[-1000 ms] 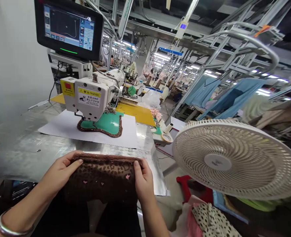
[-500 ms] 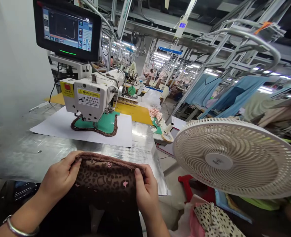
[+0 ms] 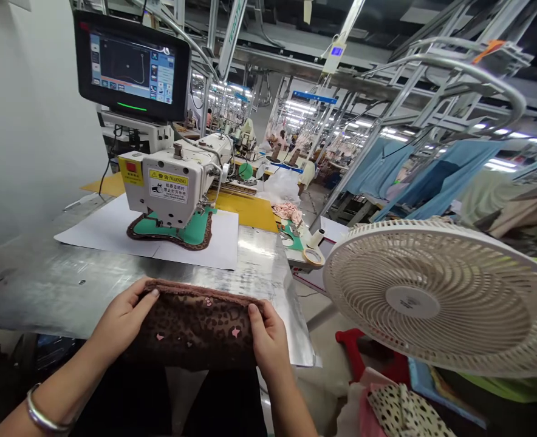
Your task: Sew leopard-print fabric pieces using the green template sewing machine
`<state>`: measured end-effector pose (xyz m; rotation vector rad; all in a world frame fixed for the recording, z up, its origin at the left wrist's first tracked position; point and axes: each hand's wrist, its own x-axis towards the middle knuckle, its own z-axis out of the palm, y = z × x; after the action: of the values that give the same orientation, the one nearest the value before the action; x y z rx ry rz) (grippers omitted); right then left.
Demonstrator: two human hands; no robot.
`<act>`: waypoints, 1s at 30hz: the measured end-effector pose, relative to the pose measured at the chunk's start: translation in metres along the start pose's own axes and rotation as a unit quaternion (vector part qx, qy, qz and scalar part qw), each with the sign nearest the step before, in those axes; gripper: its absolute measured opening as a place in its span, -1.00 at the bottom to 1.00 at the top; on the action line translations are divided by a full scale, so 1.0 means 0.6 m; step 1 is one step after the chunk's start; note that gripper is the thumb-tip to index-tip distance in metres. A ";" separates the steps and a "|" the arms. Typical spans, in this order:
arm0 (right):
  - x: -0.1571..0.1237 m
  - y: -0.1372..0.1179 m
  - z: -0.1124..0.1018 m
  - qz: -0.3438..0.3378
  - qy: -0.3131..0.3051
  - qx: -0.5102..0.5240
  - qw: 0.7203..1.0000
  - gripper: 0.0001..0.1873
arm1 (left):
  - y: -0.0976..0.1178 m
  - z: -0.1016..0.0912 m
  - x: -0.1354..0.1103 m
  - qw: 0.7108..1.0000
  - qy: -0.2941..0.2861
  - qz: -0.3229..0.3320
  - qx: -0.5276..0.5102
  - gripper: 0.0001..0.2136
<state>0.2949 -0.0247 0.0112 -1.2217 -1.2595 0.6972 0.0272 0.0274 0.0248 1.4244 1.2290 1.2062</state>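
A brown leopard-print fabric piece (image 3: 200, 325) with small pink motifs is stretched between my hands, its fluffy edge upward, just in front of the metal table (image 3: 109, 297). My left hand (image 3: 125, 315) pinches its upper left corner, thumb on top. At the upper right corner my right hand (image 3: 268, 334) grips it the same way. Beyond them stands a white sewing machine (image 3: 168, 188), its head above a green template (image 3: 195, 230). Brown leopard-print fabric (image 3: 200, 244) rims that template, which lies on a white sheet (image 3: 99, 227).
A control screen (image 3: 132, 67) is mounted above the machine. At the right a large white fan (image 3: 437, 297) stands close to the table. Thread cone (image 3: 316, 238) and tape roll (image 3: 313, 255) sit on a side table. Spotted cloth (image 3: 405, 409) lies low at the right.
The fabric's left side has shifted slightly right with my left hand, and its lower part hangs differently. Both hands keep their grip. The camera view has shifted slightly.
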 end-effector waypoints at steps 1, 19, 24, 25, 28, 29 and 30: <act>0.000 0.003 0.000 -0.005 0.006 -0.013 1.000 -0.55 | 0.005 0.001 -0.002 0.998 -0.014 -0.033 -0.052 -0.56; -0.004 0.022 -0.006 -0.031 -0.005 -0.060 0.998 -0.60 | 0.004 -0.003 -0.008 0.995 -0.006 -0.048 -0.083 -0.53; -0.006 0.023 -0.011 -0.006 -0.037 -0.061 0.997 -0.61 | 0.005 -0.006 -0.023 0.995 0.017 -0.047 -0.087 -0.54; -0.007 0.020 -0.011 0.005 -0.049 -0.053 0.997 -0.63 | 0.007 -0.005 -0.025 0.996 0.018 -0.041 -0.082 -0.55; -0.007 0.010 -0.009 0.031 -0.099 -0.027 0.994 -0.65 | 0.010 -0.001 -0.026 0.998 0.025 -0.009 -0.057 -0.60; -0.006 0.007 -0.009 0.032 -0.114 -0.024 0.993 -0.63 | 0.008 0.001 -0.025 0.998 0.029 0.002 -0.048 -0.62; -0.004 0.006 -0.009 0.030 -0.120 -0.027 0.992 -0.61 | 0.007 0.003 -0.025 0.999 0.034 0.012 -0.039 -0.64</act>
<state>0.2999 -0.0275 0.0078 -1.2499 -1.4520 0.8791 0.0289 0.0122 0.0267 1.3533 1.2004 1.3149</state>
